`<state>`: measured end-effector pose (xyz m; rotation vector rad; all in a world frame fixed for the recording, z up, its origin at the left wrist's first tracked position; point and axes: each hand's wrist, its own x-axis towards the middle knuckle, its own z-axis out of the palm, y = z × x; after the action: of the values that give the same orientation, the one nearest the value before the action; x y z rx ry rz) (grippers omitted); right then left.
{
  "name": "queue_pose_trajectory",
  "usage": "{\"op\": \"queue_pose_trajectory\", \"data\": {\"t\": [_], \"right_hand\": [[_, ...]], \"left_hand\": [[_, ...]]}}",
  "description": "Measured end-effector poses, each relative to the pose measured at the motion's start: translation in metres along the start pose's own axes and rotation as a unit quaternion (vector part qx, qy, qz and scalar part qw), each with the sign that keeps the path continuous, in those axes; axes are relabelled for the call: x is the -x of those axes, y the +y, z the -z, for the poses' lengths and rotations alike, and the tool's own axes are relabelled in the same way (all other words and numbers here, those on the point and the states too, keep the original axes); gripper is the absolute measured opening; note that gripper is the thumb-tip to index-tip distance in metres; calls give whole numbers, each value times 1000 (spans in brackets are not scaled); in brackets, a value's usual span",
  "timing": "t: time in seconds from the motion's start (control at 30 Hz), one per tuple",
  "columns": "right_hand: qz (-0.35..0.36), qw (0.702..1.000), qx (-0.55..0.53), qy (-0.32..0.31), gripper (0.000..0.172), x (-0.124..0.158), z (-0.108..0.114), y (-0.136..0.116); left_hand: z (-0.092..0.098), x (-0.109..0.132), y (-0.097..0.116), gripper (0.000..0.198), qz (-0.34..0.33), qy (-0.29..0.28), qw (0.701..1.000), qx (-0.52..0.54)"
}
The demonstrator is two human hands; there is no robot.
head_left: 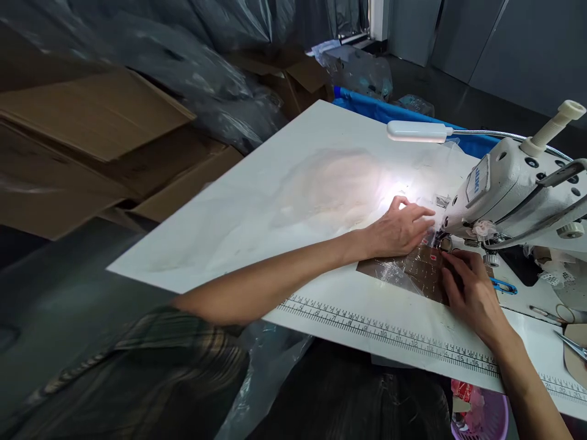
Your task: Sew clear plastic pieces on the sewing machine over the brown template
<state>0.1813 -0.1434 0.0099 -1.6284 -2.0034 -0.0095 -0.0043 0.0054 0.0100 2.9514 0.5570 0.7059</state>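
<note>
My left hand (403,231) lies with fingers spread beside the needle area of a white sewing machine (499,183). Under and in front of it is a flat brown piece (424,278) with a glossy clear plastic layer (389,269) and a small red mark. My right hand (470,287) rests at that piece's right edge, thumb and index finger apart, the other fingers partly hidden. Between both hands, the presser foot (444,241) comes down by the piece's far edge. I cannot make out the stitching.
A lit lamp (417,131) hangs over the white table (220,244). A ruler strip (389,333) runs along the front edge. Right of my hand lie a blue clip-like item (504,286) and scissors (571,345). Cardboard boxes (92,116) stand left; a purple basket (493,415) sits below.
</note>
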Motion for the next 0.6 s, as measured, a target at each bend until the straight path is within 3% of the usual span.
{"op": "queue_pose_trajectory", "data": {"t": [0.13,0.2,0.27,0.37,0.47,0.53,0.6], "right_hand": [[5,996,-64,-55,33,12,19,-12],[39,992,-82,-92,36,20,19,-23],[74,991,-65,-91,35,28,13,-33],[96,995,-11,-36,21,36,2,-35],[83,996,4,17,16,42,7,-21],[29,997,-16,66,14,47,21,-5],[-75,987,-28,140,15,53,38,14]], "left_hand": [[10,-7,7,31,75,-58,994,-45],[7,-12,8,31,70,-93,991,-64],[1,-19,5,31,49,-118,989,-70],[-10,-33,-8,30,0,-150,987,-49],[-17,-47,-21,31,-23,-160,987,-21],[-16,-50,-24,32,-17,-144,989,-10],[-9,-45,-22,33,-6,-118,993,1]]}}
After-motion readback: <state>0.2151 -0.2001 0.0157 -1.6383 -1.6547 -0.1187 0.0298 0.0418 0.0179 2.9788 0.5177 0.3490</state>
